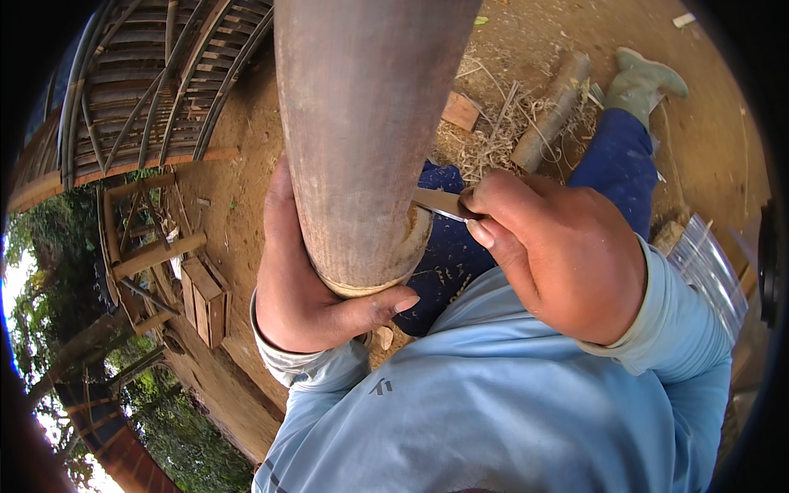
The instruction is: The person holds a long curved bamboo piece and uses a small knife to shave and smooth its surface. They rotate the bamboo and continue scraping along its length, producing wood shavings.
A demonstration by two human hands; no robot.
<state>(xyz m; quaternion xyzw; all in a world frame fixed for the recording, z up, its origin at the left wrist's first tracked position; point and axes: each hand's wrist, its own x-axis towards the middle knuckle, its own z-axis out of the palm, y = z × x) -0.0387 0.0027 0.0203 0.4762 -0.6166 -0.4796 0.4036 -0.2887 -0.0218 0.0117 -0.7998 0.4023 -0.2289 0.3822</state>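
Note:
A thick brown bamboo pole [362,140] rises from near my chest toward the top of the view, its near end closest to me. Around that near end wraps my left hand [308,287], thumb across the underside and fingers along the left side. In my right hand [551,246] is a knife [440,202], its handle hidden by the closed fingers. The blade touches the right side of the pole, beside a pale cut notch [415,228] close to the end.
Curly shavings [493,135] lie on the dirt ground beyond my legs, with a cut log [559,107] and a reddish wood block [460,111]. My boot [645,82] is at the upper right. A wooden crate [204,302] and a slatted bamboo structure [140,82] stand at left. Clear plastic [711,275] lies at right.

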